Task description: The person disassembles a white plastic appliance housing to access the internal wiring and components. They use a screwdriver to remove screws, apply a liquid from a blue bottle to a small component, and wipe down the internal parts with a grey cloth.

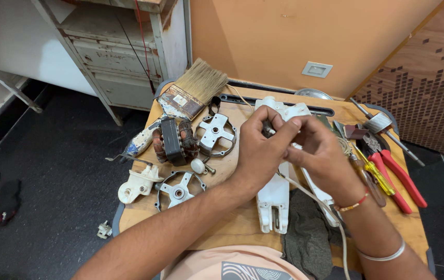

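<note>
At the upper left of the frame stands a worn white metal cabinet (123,57) on a dark floor. Right of it, a small wooden table (232,228) fills the middle, its left half laid out with parts side by side, apparently so that each stays in view: a white plastic bracket (138,185), a round metal end frame (179,191), a copper-wound motor core (174,141), a second end frame (215,134), and above them a broad paintbrush (193,89) whose ferrule bears a small pale rectangular label.

At centre, the left hand (258,150) is closed in a pinch around a small dark part (268,128), held up over the table just in front of a white plastic housing (275,199); what the part is cannot be told. The right hand (323,155) meets it fingertip to fingertip, its fingers narrowed on the same piece, probably to steady it. A pale cord (315,199) trails down beneath the hands.

Further right lie a yellow-handled screwdriver (375,173) and red-handled pliers (395,173). On the orange wall at upper right sits a grey rectangular switch plate (317,69).
</note>
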